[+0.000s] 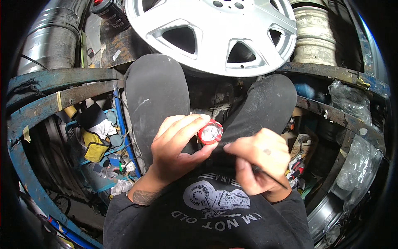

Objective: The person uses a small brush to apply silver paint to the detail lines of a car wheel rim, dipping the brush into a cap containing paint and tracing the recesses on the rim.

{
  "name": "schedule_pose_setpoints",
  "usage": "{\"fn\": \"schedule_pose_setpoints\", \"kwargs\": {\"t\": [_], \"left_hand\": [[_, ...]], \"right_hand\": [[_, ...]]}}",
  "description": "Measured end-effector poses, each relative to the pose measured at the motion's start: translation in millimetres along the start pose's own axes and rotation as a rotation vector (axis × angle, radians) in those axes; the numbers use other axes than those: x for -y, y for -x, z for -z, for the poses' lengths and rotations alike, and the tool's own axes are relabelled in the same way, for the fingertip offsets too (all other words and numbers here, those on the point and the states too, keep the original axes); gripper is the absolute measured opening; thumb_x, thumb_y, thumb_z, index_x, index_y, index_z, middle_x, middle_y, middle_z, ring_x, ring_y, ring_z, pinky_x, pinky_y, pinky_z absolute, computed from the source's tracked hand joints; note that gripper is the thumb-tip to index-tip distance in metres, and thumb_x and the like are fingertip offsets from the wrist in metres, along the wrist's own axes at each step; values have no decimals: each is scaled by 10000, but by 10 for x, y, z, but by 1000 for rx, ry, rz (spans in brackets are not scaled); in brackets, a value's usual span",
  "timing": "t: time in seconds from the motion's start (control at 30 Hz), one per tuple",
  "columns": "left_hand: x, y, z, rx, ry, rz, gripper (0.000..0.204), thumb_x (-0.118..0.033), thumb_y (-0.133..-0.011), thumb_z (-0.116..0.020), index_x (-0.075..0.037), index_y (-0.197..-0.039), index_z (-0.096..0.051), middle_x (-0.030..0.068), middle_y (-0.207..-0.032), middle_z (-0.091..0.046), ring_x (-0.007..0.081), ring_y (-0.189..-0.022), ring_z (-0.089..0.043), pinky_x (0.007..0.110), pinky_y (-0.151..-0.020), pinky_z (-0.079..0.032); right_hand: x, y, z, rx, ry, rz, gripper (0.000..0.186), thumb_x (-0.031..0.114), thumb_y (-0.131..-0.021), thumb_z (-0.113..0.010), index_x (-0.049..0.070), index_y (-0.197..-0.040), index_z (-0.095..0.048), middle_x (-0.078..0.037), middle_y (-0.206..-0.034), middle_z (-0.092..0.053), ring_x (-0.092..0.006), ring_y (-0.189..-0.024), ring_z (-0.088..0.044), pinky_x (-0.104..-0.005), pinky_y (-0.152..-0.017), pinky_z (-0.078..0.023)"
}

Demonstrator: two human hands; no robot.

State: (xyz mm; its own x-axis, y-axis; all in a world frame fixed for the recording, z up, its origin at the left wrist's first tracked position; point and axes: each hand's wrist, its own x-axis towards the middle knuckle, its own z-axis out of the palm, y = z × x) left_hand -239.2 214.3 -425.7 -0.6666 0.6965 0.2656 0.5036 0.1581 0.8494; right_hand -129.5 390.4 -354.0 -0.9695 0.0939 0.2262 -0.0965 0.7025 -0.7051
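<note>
Nearest the lens: black T-shirt (pixel 207 216) with a pale motorcycle print, both forearms rising from it over the lap. Left hand (pixel 178 149) curled around a small round red-rimmed tin (pixel 210 132), fingers (pixel 182 124) over its top and far side, thumb beneath, pale inside of the tin tilted toward the face. Right hand (pixel 259 159) clenched on a thin dark stick-like tool (pixel 271 176), shaft trailing back toward the wrist, forefinger tip stretched out to just beside the tin's lower rim; working end hidden behind the fingers, so contact with the tin not clear. Tin held in the air between the knees, just left of the right fingertips, resting on nothing.

Beyond the fingers, two knees in black trousers (pixel 155 99), and past those a silver alloy wheel (pixel 211 33) lying flat. Left of the left hand, lower down, a heap of rags, a yellow pouch (pixel 95 149) and blue tubing. Right of the right hand, crumpled clear plastic (pixel 356 166) along a rusty blue rail.

Judging by this: tin already open and in hand, tool gripped and brought close; whatever gets taken from the tin, and anything on the wheel, apparently not yet begun.
</note>
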Motion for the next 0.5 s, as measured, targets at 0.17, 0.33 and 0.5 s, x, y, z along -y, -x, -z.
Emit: {"fn": "schedule_pose_setpoints", "kwargs": {"t": [0.17, 0.33, 0.5], "left_hand": [[7, 5, 14, 7, -4, 4, 489, -111, -624, -860, -29, -1078, -699, 111, -1058, -721, 276, -915, -682, 355, -833, -533], [8, 0, 16, 14, -12, -4, 501, -106, -620, -856, -22, -1088, -699, 110, -1051, -720, 274, -916, -681, 357, -834, -532], [1, -5, 32, 26, -20, 2, 501, -107, -621, -855, -20, -1090, -700, 108, -1037, -719, 272, -913, -681, 354, -834, -532]], "right_hand": [[-52, 82, 24, -182, -175, -224, 141, 36, -794, -636, -26, -883, -726, -118, -811, -733, -204, -637, -683, -300, -575, -470], [-52, 175, -26, -296, -260, -361, 144, -8, -825, -601, -56, -902, -714, -155, -823, -727, -202, -608, -638, -298, -573, -474], [-93, 188, -57, -349, -309, -360, 162, -39, -864, -559, -78, -921, -705, -160, -823, -718, -150, -598, -609, -256, -561, -477]]}}
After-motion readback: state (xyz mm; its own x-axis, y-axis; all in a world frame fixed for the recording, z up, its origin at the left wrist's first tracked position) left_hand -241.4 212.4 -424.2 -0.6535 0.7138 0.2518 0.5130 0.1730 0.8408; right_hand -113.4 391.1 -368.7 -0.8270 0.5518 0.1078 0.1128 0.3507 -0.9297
